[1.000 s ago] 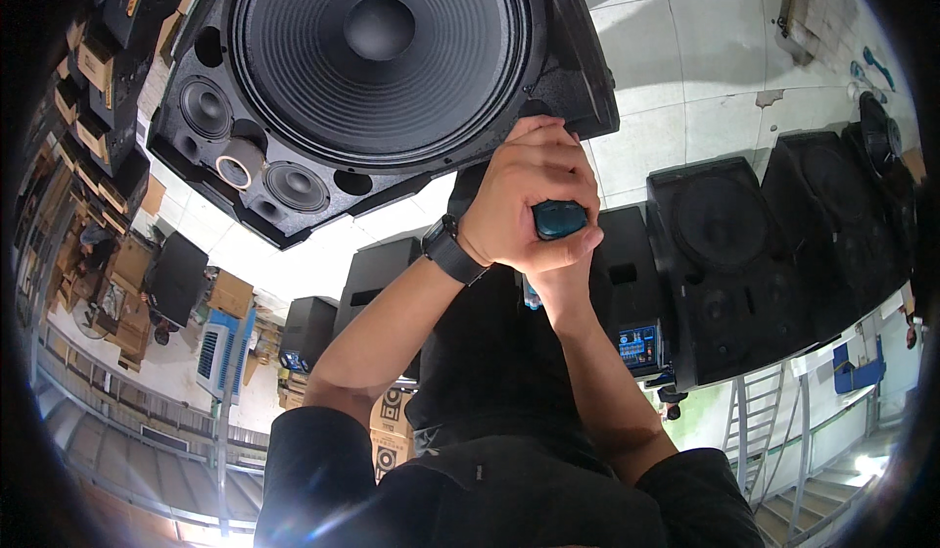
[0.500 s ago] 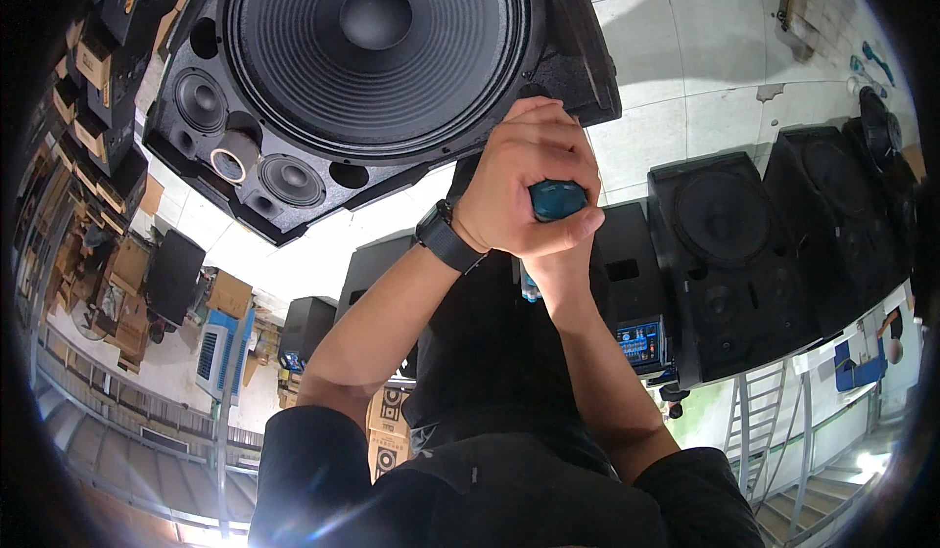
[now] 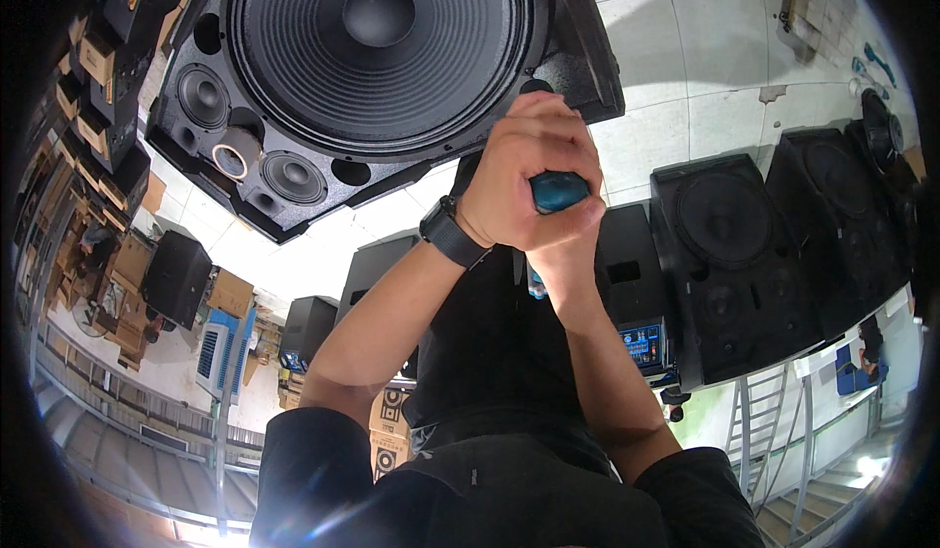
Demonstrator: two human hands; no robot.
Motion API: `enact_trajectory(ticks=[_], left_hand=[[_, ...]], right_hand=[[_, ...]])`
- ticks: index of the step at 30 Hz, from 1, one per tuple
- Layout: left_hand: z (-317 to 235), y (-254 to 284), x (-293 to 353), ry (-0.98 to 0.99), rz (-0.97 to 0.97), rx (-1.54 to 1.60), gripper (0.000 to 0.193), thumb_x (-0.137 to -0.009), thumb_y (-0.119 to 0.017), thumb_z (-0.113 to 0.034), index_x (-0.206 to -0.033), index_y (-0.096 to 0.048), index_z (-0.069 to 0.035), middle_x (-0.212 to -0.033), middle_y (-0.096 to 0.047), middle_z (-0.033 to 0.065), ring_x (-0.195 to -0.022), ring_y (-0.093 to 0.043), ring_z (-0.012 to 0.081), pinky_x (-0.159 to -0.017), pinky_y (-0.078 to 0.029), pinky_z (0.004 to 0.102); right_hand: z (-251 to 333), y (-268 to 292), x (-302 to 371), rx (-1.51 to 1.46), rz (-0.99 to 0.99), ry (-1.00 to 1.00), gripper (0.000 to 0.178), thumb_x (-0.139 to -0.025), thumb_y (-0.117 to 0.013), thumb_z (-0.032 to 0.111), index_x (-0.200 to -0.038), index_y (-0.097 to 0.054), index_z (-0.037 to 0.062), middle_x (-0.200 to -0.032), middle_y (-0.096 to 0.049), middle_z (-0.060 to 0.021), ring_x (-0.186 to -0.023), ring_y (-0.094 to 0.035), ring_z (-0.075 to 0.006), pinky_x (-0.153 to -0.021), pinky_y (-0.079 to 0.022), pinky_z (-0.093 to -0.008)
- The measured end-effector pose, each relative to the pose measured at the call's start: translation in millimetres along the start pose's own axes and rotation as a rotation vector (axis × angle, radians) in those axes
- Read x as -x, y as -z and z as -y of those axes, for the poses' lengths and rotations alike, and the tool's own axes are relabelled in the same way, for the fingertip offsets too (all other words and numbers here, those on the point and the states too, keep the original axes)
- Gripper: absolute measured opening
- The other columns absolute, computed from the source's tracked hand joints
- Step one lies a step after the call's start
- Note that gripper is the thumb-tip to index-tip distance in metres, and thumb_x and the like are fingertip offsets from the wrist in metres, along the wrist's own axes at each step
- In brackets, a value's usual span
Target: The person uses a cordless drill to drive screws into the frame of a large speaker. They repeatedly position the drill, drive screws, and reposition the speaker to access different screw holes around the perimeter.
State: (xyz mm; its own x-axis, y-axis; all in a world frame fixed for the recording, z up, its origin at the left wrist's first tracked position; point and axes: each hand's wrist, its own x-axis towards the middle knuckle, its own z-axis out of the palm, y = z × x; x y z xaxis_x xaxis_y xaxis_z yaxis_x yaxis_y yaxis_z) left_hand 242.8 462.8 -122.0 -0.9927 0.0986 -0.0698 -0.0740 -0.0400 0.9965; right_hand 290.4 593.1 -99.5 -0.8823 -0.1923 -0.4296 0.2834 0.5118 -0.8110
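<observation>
Both my hands are wrapped round a teal power drill [image 3: 560,192], at the lower right rim of a large black speaker cabinet [image 3: 558,107]. Only the rounded back of the drill and a small blue part lower down show; its bit is hidden. My left hand [image 3: 524,181], with a black watch at the wrist, is closed over the drill from the left. Beneath it, my right hand [image 3: 566,259] is closed too, its fingers mostly covered. The cabinet's front faces up, with a big round woofer [image 3: 379,14] and smaller drivers [image 3: 292,178] set in it.
More black speakers [image 3: 720,225] stand in a row to the right, on pale floor tiles [image 3: 646,48]. Boxes and black cabinets [image 3: 108,107] are stacked at the far left. A blue and white air cooler [image 3: 217,352] stands at lower left, a ladder [image 3: 759,416] at lower right.
Both hands keep their hold on the drill at nearly the same spot. The whole view has shifted very slightly.
</observation>
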Motion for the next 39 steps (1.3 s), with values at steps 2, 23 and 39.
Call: enact_trajectory(ticks=[2,23,39], left_hand=[[0,0,0,-0.003,-0.011,-0.005,0.023,-0.07,-0.077,-0.037,-0.075,-0.077,-0.014,-0.081,-0.071,0.0029,-0.079,-0.062,0.0232,-0.094,-0.042,0.0429],[1,0,4,0.036,-0.034,-0.011,0.022,-0.069,-0.075,-0.033,-0.077,-0.076,-0.012,-0.085,-0.071,0.0041,-0.084,-0.065,0.0249,-0.103,-0.042,0.0465],[5,0,5,0.029,-0.003,0.012,0.021,-0.073,-0.076,-0.034,-0.077,-0.075,-0.014,-0.084,-0.07,0.0028,-0.086,-0.065,0.0244,-0.106,-0.039,0.0503]], right_hand=[[6,3,-6,0.083,0.01,-0.001,0.068,-0.087,-0.082,0.017,-0.145,-0.05,0.0058,-0.152,-0.051,-0.0216,-0.14,-0.055,-0.0375,-0.112,-0.05,-0.0486],[7,8,-17,0.132,0.022,0.029,0.058,-0.089,-0.08,0.022,-0.14,-0.057,0.0052,-0.155,-0.051,-0.0255,-0.134,-0.061,-0.0416,-0.104,-0.057,-0.0506],[2,4,-14,0.013,0.034,-0.04,0.068,-0.087,-0.079,0.015,-0.147,-0.05,0.0034,-0.159,-0.048,-0.0231,-0.142,-0.054,-0.0356,-0.113,-0.048,-0.0446]])
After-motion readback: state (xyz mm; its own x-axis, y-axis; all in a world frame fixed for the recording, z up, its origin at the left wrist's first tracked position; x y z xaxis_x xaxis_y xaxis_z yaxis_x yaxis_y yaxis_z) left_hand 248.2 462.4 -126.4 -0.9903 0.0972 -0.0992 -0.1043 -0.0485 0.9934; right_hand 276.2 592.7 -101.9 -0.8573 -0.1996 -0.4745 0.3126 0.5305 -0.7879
